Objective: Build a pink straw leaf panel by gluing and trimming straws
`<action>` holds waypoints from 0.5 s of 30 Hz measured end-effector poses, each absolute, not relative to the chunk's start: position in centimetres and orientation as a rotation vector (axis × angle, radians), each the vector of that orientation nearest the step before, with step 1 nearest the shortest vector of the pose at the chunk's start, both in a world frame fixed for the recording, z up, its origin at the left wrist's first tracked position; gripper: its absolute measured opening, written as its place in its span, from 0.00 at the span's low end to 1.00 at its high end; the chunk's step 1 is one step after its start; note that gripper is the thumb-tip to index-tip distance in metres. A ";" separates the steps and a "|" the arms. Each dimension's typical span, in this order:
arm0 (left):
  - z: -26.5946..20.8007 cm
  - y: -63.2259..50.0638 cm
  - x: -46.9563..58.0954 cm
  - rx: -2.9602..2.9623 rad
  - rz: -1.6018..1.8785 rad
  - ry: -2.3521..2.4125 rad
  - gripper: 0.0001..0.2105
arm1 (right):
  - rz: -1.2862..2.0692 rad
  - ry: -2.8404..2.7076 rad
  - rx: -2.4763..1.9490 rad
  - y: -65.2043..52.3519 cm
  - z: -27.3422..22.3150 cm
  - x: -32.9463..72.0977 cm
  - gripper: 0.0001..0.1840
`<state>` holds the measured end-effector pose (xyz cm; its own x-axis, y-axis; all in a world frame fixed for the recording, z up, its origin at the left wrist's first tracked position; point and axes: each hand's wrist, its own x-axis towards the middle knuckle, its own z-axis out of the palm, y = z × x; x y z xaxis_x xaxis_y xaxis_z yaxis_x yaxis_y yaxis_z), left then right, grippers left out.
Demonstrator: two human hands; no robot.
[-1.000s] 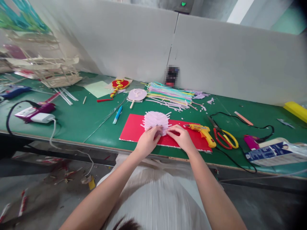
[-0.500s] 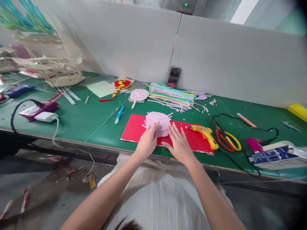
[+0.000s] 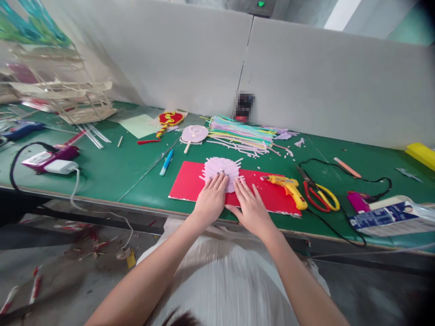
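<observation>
A round piece made of pale purple sticks laid side by side (image 3: 221, 166) lies on a red board (image 3: 186, 181), some stick ends poking out past its edge. My left hand (image 3: 211, 195) rests flat across its lower part, fingers stretched out. To the right, my right hand (image 3: 250, 203) lies with fingers extended, its fingertips at the piece's right edge and its palm over the board. A yellow glue gun (image 3: 288, 188) lies on the board's right end, close to my right hand.
Red-and-yellow-handled pliers (image 3: 319, 194) and a black cord lie at the right. Behind the board are a bundle of coloured sticks (image 3: 241, 133) and a purple fan shape (image 3: 193, 133). A blue pen (image 3: 166, 162) and a purple power strip (image 3: 50, 158) sit to the left.
My left hand has gone from curled fingers at the piece's middle to lying flat on it. My right hand stays at the right edge. The view has shifted slightly.
</observation>
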<state>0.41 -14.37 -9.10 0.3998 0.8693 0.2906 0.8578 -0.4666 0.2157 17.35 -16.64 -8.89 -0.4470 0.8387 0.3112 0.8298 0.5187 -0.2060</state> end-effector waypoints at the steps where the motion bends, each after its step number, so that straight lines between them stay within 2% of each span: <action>1: -9.1 -14.4 0.4 2.608 0.561 1.608 0.25 | 0.027 -2.392 -1.385 -16.6 -8.9 17.4 0.36; 15: -8.6 -14.6 1.0 2.651 0.443 1.722 0.24 | -0.046 -2.468 -1.484 -16.8 -8.5 17.2 0.35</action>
<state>0.96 -14.63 -8.63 0.3800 0.8885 0.2573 0.9024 -0.4171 0.1078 17.22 -16.81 -8.45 -0.4443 0.8638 0.2375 0.8722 0.4776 -0.1059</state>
